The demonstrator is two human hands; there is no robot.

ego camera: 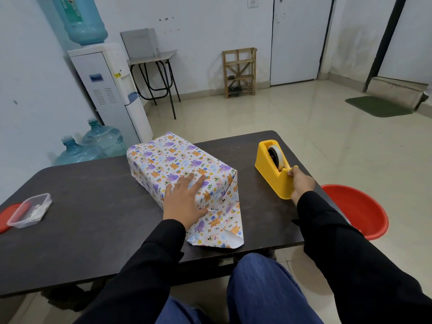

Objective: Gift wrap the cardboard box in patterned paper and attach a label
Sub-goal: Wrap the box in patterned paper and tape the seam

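The dark bench (pixel 93 197) fills the middle of your view. Past its far left corner a white water cooler (pixel 112 90) stands against the wall.

The box (pixel 173 157) lies in the middle of the bench, long side running away from you and angled to the left. It is covered in patterned paper (pixel 217 228). The far end is folded shut. At the near end the paper spreads out as a loose flap flat on the bench, reaching close to the front edge, with one corner turned up to show its white underside.

On the floor to your right, partly behind your right sleeve, sits a red tub (pixel 364 213). A yellow tape dispenser (pixel 272 170) stands on the bench to the right of the box and apart from it, with its cutter end towards you. At the left edge a clear plastic container (pixel 30 210) rests beside a red lid (pixel 5 217).

Your left hand (pixel 184 199) lies flat on the near top edge of the box, its fingers (pixel 201 180) straight and spread, pressing the paper down. Your right hand (pixel 301 182) is at the dispenser's cutter end, its fingers (pixel 292 172) curled and pinching there. The strip itself is too small to make out. The tape roll (pixel 275 155) sits in the dispenser's slot.
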